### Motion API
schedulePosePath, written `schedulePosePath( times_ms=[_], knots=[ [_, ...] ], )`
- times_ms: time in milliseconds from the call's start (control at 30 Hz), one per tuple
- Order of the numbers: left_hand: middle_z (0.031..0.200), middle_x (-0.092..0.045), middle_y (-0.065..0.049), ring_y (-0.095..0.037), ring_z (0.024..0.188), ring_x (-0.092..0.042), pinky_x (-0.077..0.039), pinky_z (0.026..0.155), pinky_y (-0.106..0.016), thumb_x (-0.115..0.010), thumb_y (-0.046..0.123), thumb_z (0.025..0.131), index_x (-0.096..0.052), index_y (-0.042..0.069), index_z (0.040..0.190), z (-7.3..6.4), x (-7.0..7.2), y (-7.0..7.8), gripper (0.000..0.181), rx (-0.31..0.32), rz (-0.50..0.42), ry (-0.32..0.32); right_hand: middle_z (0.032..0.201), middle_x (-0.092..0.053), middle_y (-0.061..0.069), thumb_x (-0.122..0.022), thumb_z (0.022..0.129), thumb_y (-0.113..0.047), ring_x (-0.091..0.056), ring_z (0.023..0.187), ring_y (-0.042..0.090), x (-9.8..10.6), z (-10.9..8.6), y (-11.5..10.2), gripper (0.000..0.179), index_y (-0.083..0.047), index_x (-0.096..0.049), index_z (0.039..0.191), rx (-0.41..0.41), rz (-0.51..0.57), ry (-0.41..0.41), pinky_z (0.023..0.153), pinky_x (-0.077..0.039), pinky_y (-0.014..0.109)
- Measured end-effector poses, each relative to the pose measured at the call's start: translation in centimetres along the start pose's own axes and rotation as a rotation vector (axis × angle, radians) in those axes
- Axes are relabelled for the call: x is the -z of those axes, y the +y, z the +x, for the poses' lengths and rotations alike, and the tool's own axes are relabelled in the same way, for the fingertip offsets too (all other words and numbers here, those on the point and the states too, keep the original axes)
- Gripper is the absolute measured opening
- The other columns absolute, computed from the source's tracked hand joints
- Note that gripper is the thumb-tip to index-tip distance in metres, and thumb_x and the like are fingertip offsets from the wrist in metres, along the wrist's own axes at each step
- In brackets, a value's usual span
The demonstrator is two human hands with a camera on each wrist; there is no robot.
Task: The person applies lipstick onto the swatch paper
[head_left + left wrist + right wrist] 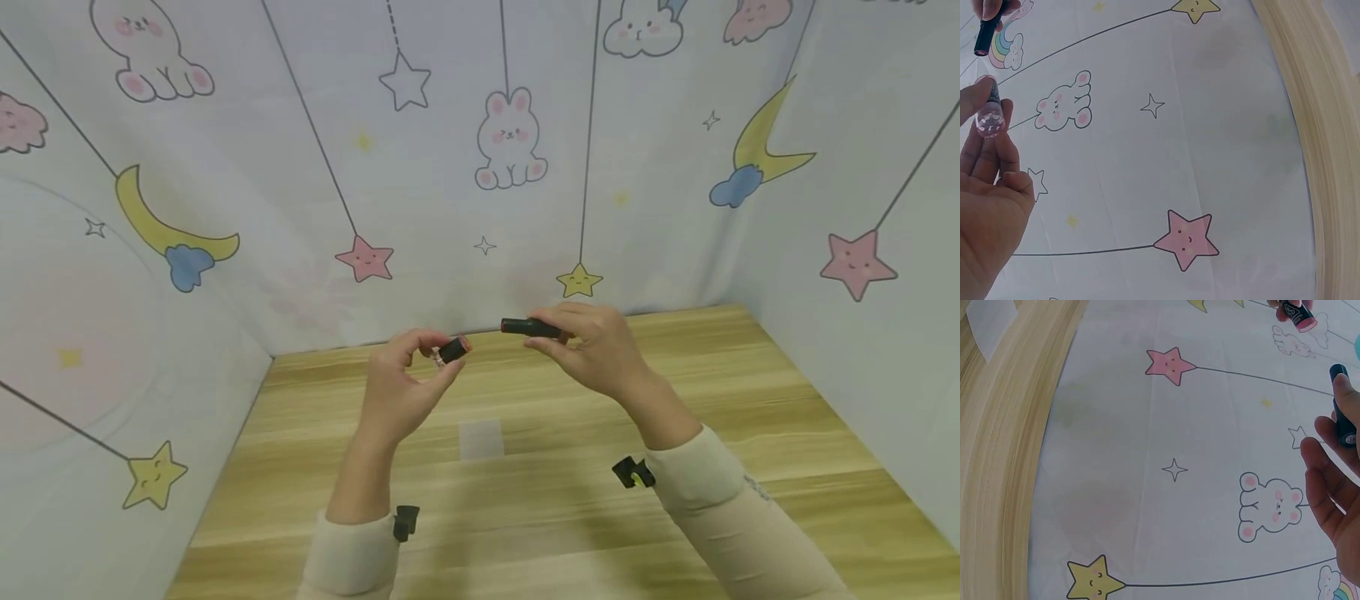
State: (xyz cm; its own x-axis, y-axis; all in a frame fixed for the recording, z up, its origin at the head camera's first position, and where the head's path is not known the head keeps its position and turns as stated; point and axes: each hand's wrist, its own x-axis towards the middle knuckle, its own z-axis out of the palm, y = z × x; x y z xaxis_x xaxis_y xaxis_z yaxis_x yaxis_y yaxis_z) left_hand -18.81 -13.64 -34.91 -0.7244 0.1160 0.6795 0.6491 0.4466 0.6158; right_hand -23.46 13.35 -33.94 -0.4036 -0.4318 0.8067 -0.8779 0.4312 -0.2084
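My left hand point(396, 385) pinches a short black cylinder point(453, 350) between thumb and fingers. It has a reddish-pink end facing right and, in the left wrist view, a clear sparkly rounded end point(990, 123). A longer slim black tube point(517, 327) is held by my right hand point(600, 348), its narrower end pointing left toward the cylinder. The two pieces are apart, raised above the far part of the table. In the right wrist view, pale lettering shows on the short cylinder point(1298, 315). Their exact kind cannot be told.
A white square point(482, 439) lies on the wood-grain table point(555, 467) below the hands. Behind and at both sides hang white sheets point(450, 208) printed with stars, moons and rabbits. Small black devices point(406, 522) sit at both wrists.
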Motion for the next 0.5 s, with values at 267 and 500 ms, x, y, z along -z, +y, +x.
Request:
schedulePosePath(
  times_ms=[267,500],
  knots=[
    [0.093,-0.074,-0.008,-0.019,0.082,-0.062,-0.046,0.074,-0.029,-0.084,0.005,0.082,-0.073,-0.001,0.104,-0.08,0.04,-0.04,0.026,0.044,0.044,-0.019,0.088,-0.075,0.007,-0.089,0.075,-0.009,-0.060,0.060,0.009,-0.03,0.02,-0.24,0.033,-0.002,-0.077,0.105,0.004,-0.016,0.010,0.053,-0.048,0.025],
    [0.096,-0.075,-0.009,-0.018,0.082,-0.066,-0.052,0.075,-0.028,-0.077,-0.001,0.087,-0.066,-0.003,0.113,-0.30,0.13,-0.37,0.029,0.067,-0.010,-0.037,0.086,-0.075,0.007,-0.088,0.076,-0.010,-0.061,0.060,0.009,-0.15,-0.03,-0.41,0.032,-0.002,-0.076,0.105,0.009,-0.019,0.004,0.053,-0.049,0.025]
  ],
)
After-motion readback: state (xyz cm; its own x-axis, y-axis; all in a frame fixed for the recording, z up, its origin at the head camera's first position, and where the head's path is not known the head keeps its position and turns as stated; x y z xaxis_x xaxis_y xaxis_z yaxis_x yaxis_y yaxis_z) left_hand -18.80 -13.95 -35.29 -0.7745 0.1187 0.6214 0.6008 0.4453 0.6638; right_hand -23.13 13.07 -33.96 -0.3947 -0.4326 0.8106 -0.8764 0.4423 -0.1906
